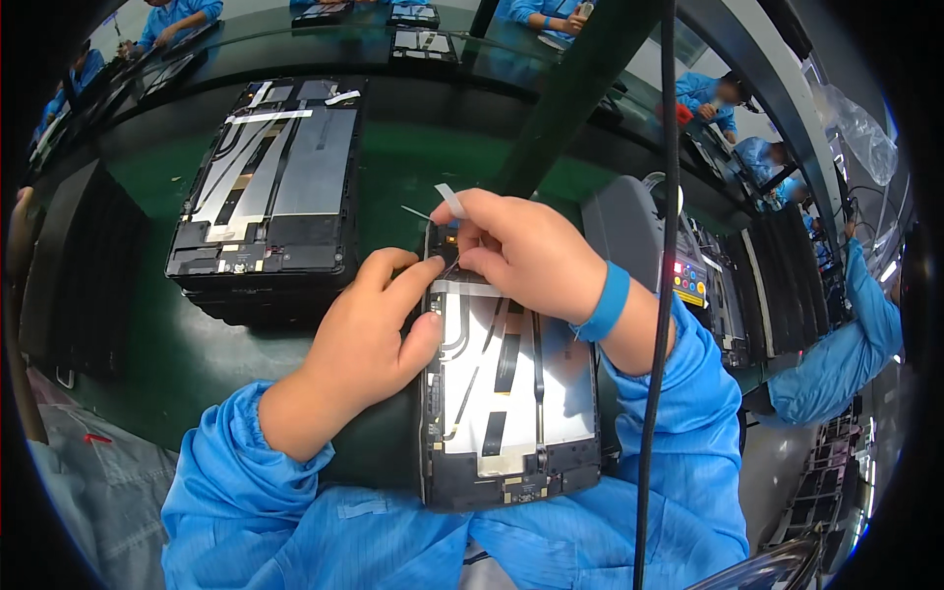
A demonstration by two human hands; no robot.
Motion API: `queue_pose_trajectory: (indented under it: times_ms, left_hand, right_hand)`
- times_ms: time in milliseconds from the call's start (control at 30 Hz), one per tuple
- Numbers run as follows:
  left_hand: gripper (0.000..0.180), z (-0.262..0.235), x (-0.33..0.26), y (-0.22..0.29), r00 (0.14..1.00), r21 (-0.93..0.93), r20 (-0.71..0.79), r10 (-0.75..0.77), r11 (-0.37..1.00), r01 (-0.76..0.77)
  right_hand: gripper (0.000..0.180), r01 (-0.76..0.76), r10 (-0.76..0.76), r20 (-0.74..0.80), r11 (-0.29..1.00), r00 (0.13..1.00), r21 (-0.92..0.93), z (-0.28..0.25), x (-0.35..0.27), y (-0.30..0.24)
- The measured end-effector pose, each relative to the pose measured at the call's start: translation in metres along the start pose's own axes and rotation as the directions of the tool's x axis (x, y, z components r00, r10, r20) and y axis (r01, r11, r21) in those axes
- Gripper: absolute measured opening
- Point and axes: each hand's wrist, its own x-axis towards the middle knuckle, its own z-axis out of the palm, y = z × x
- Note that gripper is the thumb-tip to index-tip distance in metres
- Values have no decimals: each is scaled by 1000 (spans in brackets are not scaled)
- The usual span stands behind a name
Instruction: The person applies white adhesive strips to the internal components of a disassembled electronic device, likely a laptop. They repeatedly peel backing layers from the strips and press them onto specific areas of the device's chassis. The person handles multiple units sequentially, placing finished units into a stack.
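Left hand (369, 334) steadies the opened tablet (511, 393) at its nine o'clock edge, fingers loosely curled. Right hand (526, 258), at twelve o'clock, apparently pinches a white strip (450, 200).

The desk (177, 344) is dark glossy green. The opened tablet (511, 393) at its near edge has a black frame around a silvery-white panel crossed by black strips, with small gold contacts along the near side. The stacked tablets (265, 177) toward the far left show the same black and silver-grey, with white tape strips. Both sleeves (295, 511) are bright blue, and a blue wristband (607, 303) circles the right wrist. The tape piece (450, 200) at the fingertips is pale white. A black cable (664, 295) hangs down in front.
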Motion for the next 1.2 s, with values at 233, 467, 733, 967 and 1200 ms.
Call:
queue_pose_trajectory:
  times_ms: [233,467,733,967,1200]
  left_hand:
    - [40,-1,0,-5,996,-8,88,24,1000,-24]
    - [44,2,-1,-11,995,-23,73,63,998,-62]
    - [47,9,2,-23,991,-69,72,111,992,-106]
    - [48,11,2,-27,992,-96,80,95,992,-87]
    - [48,11,-1,-27,995,-98,81,61,994,-53]
  right_hand:
    - [32,-78,76,50,996,996,41,0,15,7]
    - [35,-435,434,88,900,897,-4,-1,21,-5]
    - [25,-384,381,54,919,923,88,-10,9,2]
    - [9,214,-185,157,957,970,-195,-19,10,3]
    - [23,54,-152,-309,952,939,-302,2,10,-1]
